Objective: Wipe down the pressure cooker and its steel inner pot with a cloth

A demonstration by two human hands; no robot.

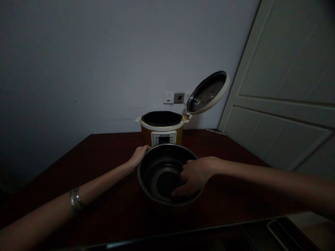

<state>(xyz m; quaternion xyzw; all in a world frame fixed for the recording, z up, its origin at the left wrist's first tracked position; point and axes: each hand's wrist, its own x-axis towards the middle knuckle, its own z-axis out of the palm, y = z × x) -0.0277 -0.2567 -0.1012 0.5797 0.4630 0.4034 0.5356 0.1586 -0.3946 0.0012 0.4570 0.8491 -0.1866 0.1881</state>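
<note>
A dark metal inner pot (157, 174) sits on the dark red table (104, 195) in front of me. My left hand (138, 156) rests against the pot's far left rim, fingers curled round the outside of it. My right hand (192, 176) reaches over the right rim into the pot, fingers bent down toward its bottom; whether they hold anything is hidden. Behind the pot stands a yellow and white rice cooker (162, 130) with its lid (208, 92) swung open to the right. A bracelet (75, 201) is on my left wrist.
A grey wall with a socket plate (174, 97) rises behind the table. A white panelled door (285, 97) stands at the right. A dark tray or edge (285, 233) lies at the lower right, near the table's front edge.
</note>
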